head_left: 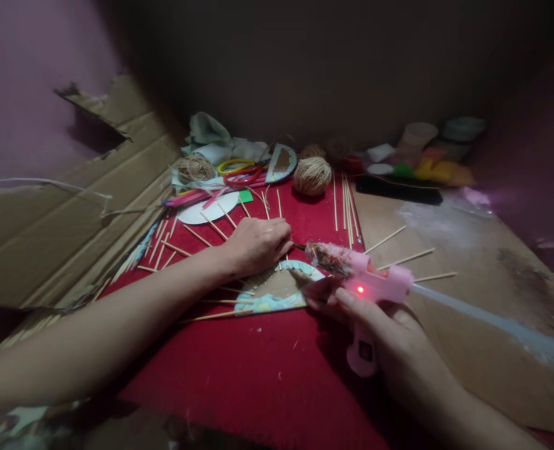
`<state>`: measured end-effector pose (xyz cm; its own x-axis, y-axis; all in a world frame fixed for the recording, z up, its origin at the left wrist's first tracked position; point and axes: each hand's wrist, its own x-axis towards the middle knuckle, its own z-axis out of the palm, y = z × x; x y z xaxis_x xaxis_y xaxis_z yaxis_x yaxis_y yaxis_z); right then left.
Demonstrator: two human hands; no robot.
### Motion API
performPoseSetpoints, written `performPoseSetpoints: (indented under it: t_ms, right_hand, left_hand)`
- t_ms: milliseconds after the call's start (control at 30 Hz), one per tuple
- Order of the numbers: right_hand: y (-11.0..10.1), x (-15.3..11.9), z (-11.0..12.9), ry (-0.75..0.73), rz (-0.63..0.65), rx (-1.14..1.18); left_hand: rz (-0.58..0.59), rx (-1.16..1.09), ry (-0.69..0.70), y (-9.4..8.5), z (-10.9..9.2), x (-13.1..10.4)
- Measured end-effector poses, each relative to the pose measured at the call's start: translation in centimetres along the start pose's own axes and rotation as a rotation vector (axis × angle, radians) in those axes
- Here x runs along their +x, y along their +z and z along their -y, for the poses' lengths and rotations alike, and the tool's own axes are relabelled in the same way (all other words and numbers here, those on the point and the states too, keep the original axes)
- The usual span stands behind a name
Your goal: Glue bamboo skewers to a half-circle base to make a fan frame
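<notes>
My right hand (384,331) is wrapped round a pink glue gun (375,281) with a lit red light and a clear glue stick (493,319) running out of its back. The gun's nozzle points left, close to the fingers of my left hand (261,244). Those fingers are curled over a thin wooden stick (279,203), its middle hidden by them. Below lies a half-round cardboard piece (277,286) edged in light blue patterned material. More sticks (223,303) fan out from it on both sides. The right fingertips are near its right end.
A red board (239,362) lies under the work. Behind are a ball of twine (312,175), scissors (246,175), a white disc (206,208) and loose sticks (347,209). Cardboard (131,169) stands at the left. A black strip (399,189) lies back right.
</notes>
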<state>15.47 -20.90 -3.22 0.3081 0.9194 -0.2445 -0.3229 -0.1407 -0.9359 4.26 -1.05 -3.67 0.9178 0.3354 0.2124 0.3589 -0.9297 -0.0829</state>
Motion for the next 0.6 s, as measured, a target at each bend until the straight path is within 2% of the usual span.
performPoseSetpoints:
  t_ms: [133,200,267,400,500,600]
  right_hand:
    - [0.1,0.1,0.1,0.015,0.037,0.032]
    - [0.1,0.1,-0.1,0.003,0.048,0.082]
    - [0.0,0.0,-0.5,-0.02,0.051,0.106]
    - [-0.5,-0.4,-0.7,-0.094,-0.034,0.014]
    - [-1.2,-0.7,0.1,-0.164,-0.1,-0.042]
    - [-2.4,-0.8,1.5,-0.203,-0.219,0.026]
  left_hand:
    - [-0.027,-0.079,0.015,-0.6,0.6,-0.2]
    - [-0.098,-0.17,0.008,-1.3,1.5,-0.3]
    - [-0.214,-0.285,-0.06,-2.0,2.5,-0.3]
    - [-0.417,-0.464,-0.249,-2.9,4.4,-0.2]
    - [-0.444,-0.487,-0.334,-2.8,5.0,-0.3]
    - [-0.427,-0.494,-0.362,-2.8,4.9,-0.4]
